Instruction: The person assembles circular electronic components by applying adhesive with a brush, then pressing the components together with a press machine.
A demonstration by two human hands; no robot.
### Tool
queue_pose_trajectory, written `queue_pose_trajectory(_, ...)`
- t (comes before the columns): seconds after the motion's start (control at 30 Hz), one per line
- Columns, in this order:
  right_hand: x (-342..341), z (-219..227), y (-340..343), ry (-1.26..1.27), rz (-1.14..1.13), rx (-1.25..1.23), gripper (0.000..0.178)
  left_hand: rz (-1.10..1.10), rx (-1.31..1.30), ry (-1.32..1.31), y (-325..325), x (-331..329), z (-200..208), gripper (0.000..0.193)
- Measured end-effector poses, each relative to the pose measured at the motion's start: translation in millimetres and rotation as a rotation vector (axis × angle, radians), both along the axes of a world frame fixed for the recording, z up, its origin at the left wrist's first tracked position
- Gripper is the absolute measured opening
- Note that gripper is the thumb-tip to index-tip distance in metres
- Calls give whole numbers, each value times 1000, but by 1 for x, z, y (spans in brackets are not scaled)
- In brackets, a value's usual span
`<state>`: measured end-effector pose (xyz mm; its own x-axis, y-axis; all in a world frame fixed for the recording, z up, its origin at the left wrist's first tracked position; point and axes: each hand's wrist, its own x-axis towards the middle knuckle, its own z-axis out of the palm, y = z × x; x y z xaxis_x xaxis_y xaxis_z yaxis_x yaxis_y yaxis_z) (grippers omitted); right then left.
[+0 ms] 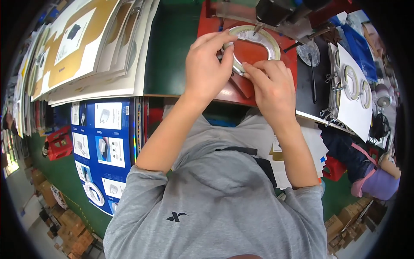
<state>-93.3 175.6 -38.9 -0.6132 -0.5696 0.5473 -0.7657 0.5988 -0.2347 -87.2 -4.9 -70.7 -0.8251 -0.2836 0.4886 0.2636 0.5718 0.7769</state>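
A flat ring (pixel 272 42), whitish with a yellow-green band and a shiny inner edge, lies on the red bed of a machine (pixel 290 60). It may be a roll of tape or a coiled strip; its kind cannot be made out. My left hand (pixel 208 64) grips the ring's left side, fingers over the rim and thumb beneath them. At the near edge, my right hand (pixel 274 84) pinches the ring between thumb and fingertips. A pointed metal tip (pixel 258 28) of the machine stands over the ring's far part. What lies under my fingertips is hidden.
Large printed sheets (pixel 69 47) are piled at the left on a green tabletop (pixel 166 64). A blue printed sheet (pixel 101 146) hangs below. To the right are a clear dish (pixel 308 54), a thin black rod (pixel 313 82) and a white board with rings (pixel 353 105). Another person (pixel 375 181) sits beyond.
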Motion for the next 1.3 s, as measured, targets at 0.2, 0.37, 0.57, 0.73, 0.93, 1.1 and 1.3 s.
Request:
queue_pose_trajectory(0.2, -2, -1, 9, -6, 6, -6, 26, -8, -22, 36, -3, -7, -3, 20)
queue_pose_trajectory(0.37, -35, -17, 7, 41, -148, -138, 41, 2, -65, 143, -5, -11, -4, 16)
queue_pose_trajectory(0.57, -47, -19, -10, -74, -235, 146, 66, -25, -78, 116, -12, -10, 7, 15)
queue_pose_trajectory(0.73, -49, -19, -11, -133, -247, 142, 67, -211, -225, -521, -16, -2, 54, 41)
queue_pose_trajectory(0.93, -51, -29, -10, 37, -244, 15, 59, -26, -132, 97, -7, -13, -3, 19)
queue_pose_trajectory(1.1, -7, 5, 4, 18, -90, -234, 42, -46, -8, 100, -9, -1, 3, 24)
queue_pose_trajectory(1.3, -39, 129, 31, 585, 114, -679, 52, 10, -118, -68, -12, -8, 25, 37)
